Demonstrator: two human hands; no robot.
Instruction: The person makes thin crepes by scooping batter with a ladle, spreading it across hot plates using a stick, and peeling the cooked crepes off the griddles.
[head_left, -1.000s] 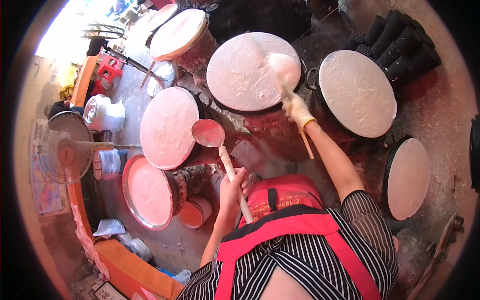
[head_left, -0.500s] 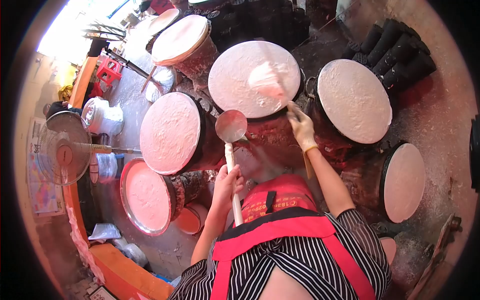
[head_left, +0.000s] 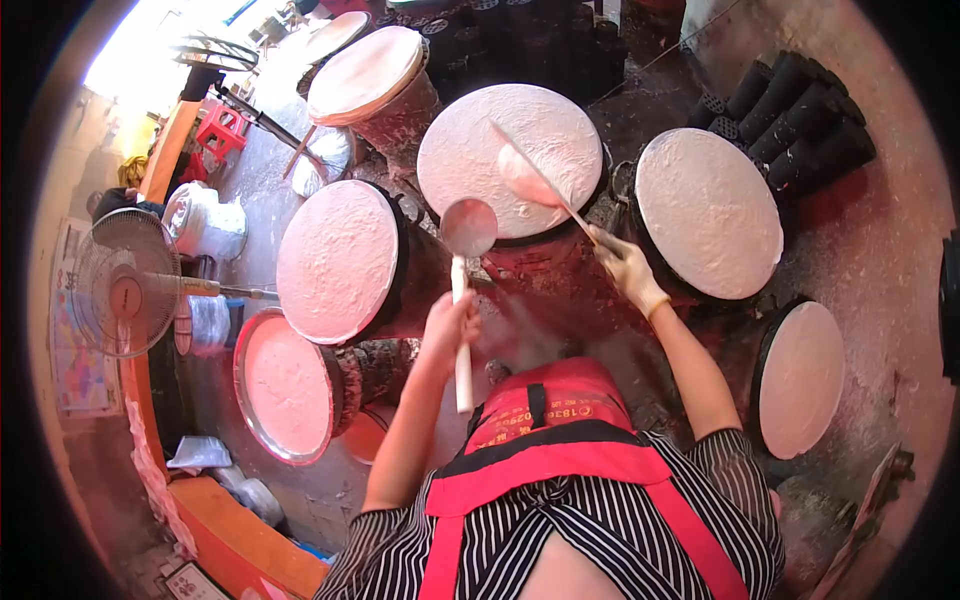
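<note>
My left hand (head_left: 452, 325) is closed round the white handle of a ladle (head_left: 469, 227). The ladle's round bowl hangs just off the near left rim of the centre griddle. My right hand (head_left: 630, 272), in a pale glove, grips the dark end of a long thin spatula (head_left: 563, 203). Its blade reaches across the centre griddle (head_left: 455, 150), a round plate coated with pale, rough batter. A smooth pinkish patch of batter (head_left: 522, 182) lies beside the blade, partly hidden by it. Whether the blade touches the surface I cannot tell.
More coated round griddles stand around me: one left (head_left: 337, 262), one right (head_left: 708, 212), others lower left (head_left: 285, 385) and lower right (head_left: 800, 380). Black perforated cylinders (head_left: 805, 125) are stacked at the back right. A fan (head_left: 125, 285) stands at the left.
The spatula, blurred before, now shows plainly, slanting across the centre griddle. My right hand has moved slightly right and down. My left hand has risen a little, and the ladle's bowl has shifted up.
</note>
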